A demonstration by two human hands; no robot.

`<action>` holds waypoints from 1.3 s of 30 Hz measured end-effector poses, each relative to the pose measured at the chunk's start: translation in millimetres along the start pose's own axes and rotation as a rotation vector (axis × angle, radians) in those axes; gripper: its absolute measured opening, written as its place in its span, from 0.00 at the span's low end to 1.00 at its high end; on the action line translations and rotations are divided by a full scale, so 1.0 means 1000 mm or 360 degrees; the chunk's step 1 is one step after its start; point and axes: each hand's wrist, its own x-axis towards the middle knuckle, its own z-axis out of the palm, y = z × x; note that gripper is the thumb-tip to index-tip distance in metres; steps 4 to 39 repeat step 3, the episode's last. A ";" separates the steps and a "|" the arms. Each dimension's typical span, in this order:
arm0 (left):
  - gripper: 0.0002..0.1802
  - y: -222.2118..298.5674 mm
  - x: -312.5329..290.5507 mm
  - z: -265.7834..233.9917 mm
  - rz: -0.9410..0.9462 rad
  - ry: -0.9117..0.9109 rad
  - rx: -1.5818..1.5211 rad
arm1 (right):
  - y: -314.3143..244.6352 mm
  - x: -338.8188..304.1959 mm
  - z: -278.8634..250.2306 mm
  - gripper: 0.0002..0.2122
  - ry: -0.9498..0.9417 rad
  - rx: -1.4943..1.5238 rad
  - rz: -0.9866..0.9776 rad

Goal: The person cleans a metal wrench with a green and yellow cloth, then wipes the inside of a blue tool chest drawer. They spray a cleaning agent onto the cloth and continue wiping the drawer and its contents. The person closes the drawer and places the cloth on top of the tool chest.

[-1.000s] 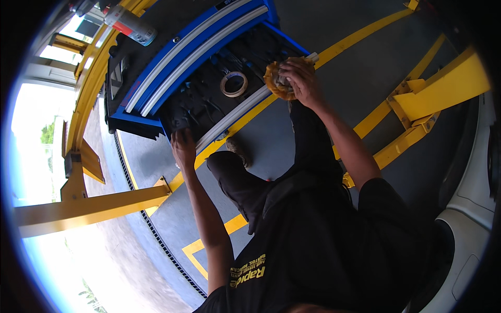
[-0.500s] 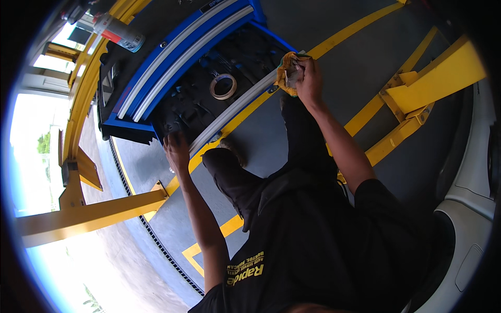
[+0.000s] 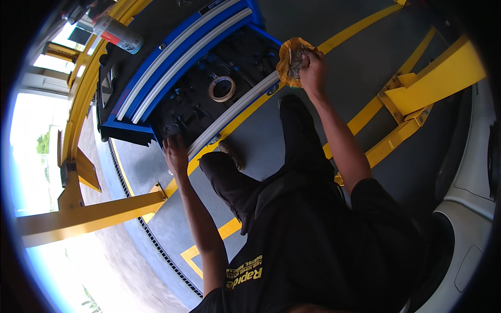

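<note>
A blue tool chest has a drawer (image 3: 245, 96) pulled out, with a silver handle strip along its front. At the drawer's near left corner rests my left hand (image 3: 176, 154), fingers stretched out and slightly apart against the edge. My right hand (image 3: 314, 74) pinches a crumpled yellow-orange cloth (image 3: 290, 63) with a grey, dirty middle, at the right end of the drawer front. Inside the drawer lie a roll of tan tape (image 3: 222, 88) and several dark hand tools, including what look like pliers (image 3: 180, 121); most are hard to make out in shadow.
On the chest's black top stands a spray can (image 3: 119, 34). Yellow lift arms (image 3: 433, 86) reach in at right, another yellow beam (image 3: 94, 211) at left. Part of a white car (image 3: 472, 208) is at the right edge. Yellow lines mark the grey floor.
The cloth has spread wider and lifted slightly off the drawer's right end, with my right hand shifting a little right. My left hand has stayed nearly in place, its fingers showing more.
</note>
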 end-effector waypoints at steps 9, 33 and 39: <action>0.17 -0.003 0.003 0.002 -0.0131 -0.0124 -0.0002 | 0.009 0.018 0.001 0.11 -0.0176 -0.0235 0.0255; 0.17 -0.003 0.003 0.002 -0.0131 -0.0124 -0.0002 | 0.009 0.018 0.001 0.11 -0.0176 -0.0235 0.0255; 0.17 -0.003 0.003 0.002 -0.0131 -0.0124 -0.0002 | 0.009 0.018 0.001 0.11 -0.0176 -0.0235 0.0255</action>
